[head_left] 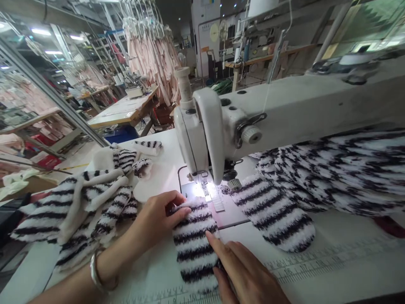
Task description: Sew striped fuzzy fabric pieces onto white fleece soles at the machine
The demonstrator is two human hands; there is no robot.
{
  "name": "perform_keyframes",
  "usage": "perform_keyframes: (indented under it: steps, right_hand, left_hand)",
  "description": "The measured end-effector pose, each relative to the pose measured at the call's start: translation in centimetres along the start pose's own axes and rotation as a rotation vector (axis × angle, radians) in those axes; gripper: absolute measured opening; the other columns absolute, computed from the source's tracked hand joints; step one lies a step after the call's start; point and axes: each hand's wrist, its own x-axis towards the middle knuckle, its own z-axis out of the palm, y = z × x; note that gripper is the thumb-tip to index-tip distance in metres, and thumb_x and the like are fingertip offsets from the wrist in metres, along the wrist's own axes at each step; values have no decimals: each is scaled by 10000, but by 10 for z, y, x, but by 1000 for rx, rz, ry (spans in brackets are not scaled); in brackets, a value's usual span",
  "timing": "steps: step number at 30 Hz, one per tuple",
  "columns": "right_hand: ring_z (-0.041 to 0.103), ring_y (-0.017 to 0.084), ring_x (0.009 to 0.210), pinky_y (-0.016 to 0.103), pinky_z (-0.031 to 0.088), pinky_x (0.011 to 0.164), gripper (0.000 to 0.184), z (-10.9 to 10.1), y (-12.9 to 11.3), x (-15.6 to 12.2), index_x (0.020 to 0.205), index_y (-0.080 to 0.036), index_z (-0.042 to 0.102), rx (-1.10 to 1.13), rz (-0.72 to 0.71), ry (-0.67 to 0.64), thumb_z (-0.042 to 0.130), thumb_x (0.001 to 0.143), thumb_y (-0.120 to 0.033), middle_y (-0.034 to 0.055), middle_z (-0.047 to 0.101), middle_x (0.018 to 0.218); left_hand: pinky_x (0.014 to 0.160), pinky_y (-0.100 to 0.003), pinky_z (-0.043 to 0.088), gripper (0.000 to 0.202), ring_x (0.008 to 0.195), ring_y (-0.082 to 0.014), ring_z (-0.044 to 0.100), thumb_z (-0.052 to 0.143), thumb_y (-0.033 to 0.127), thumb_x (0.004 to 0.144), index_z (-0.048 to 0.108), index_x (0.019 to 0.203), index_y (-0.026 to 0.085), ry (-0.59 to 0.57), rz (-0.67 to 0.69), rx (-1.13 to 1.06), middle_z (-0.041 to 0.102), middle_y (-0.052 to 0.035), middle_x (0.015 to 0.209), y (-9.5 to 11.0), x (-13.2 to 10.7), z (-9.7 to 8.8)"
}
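A black-and-white striped fluffy fabric piece [194, 240] lies in front of the sewing machine [205, 126], its far end close to the lit presser foot [206, 189]. My left hand [161, 215] pinches its upper left edge between thumb and fingers. At the right edge, my right hand [240, 270] holds the same piece, index finger on top and thumb lower down by the edge. Something dark shows under the right palm; I cannot make out what. A second striped piece [278, 215] with a rounded end rests to the right of the needle area.
Left on the table is a heap of striped pieces [91, 202] with plain white strips. A large striped pile [332, 169] sits under the machine arm. Ruler markings [291, 272] run along the front. Behind stand another worktable [123, 112] and hanging pink garments [152, 59].
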Motion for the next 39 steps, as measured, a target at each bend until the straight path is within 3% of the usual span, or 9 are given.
perform_keyframes:
  steps: [3, 7, 16, 19, 22, 27, 33, 39]
  right_hand:
    - [666, 164, 825, 248, 568, 677, 381, -9, 6, 5, 1253, -158, 512, 43, 21, -108, 455, 878, -195, 62, 677, 937]
    - [661, 151, 888, 258, 567, 723, 292, -19, 9, 16, 1160, -197, 584, 117, 108, -181, 435, 912, -235, 48, 680, 976]
    - [665, 136, 875, 244, 566, 707, 294, -21, 0, 17, 1157, -245, 596, 159, 147, -163, 472, 891, -224, 22, 688, 1023]
    - [657, 149, 906, 266, 569, 713, 322, -13, -3, 12, 1198, -246, 570, 155, 160, -198, 450, 899, -223, 32, 676, 1049]
    - [652, 178, 909, 316, 568, 712, 332, -5, -5, 8, 1193, -223, 564, 142, 185, -145, 402, 904, -198, 57, 672, 1025]
    - [647, 159, 853, 262, 552, 670, 365, -9, -10, 7, 1220, -201, 528, 130, 80, -138, 414, 878, -142, 52, 666, 952]
    - [634, 176, 737, 276, 534, 558, 379, -3, -12, 7, 1203, -164, 537, 60, 66, -120, 462, 840, -86, 23, 644, 826]
    - [627, 179, 757, 289, 548, 628, 400, 9, -7, 1, 1232, -143, 520, 90, 41, -102, 437, 846, -84, 31, 642, 841]
  left_hand:
    - [638, -238, 412, 225, 720, -154, 582, 599, 397, 828, 647, 916, 196, 16, 28, 17, 670, -4, 808, -2, 3, 3]
    - [637, -245, 414, 232, 706, -153, 589, 606, 391, 822, 664, 921, 189, 43, 60, 7, 684, -7, 797, -4, 5, 4]
    - [573, -228, 380, 197, 636, -128, 538, 601, 358, 818, 679, 855, 181, 15, 74, -89, 670, 4, 727, -4, 1, -1]
    - [578, -227, 379, 194, 646, -127, 540, 600, 358, 822, 674, 871, 186, 13, 71, -97, 670, 5, 739, -6, 1, -2]
    - [596, -233, 395, 203, 661, -134, 555, 618, 362, 807, 674, 894, 187, 6, 68, -78, 676, 0, 761, -6, 1, -2]
    - [598, -237, 415, 266, 684, -152, 582, 575, 426, 839, 669, 930, 194, -25, 34, -59, 686, -9, 782, -4, 3, -2]
    - [668, -255, 463, 260, 742, -172, 613, 553, 396, 856, 647, 969, 183, -49, -6, -70, 696, -29, 832, -6, 5, -1]
    - [685, -255, 484, 253, 776, -175, 617, 541, 390, 870, 644, 992, 193, -61, -25, -34, 688, -33, 870, -7, 7, 2]
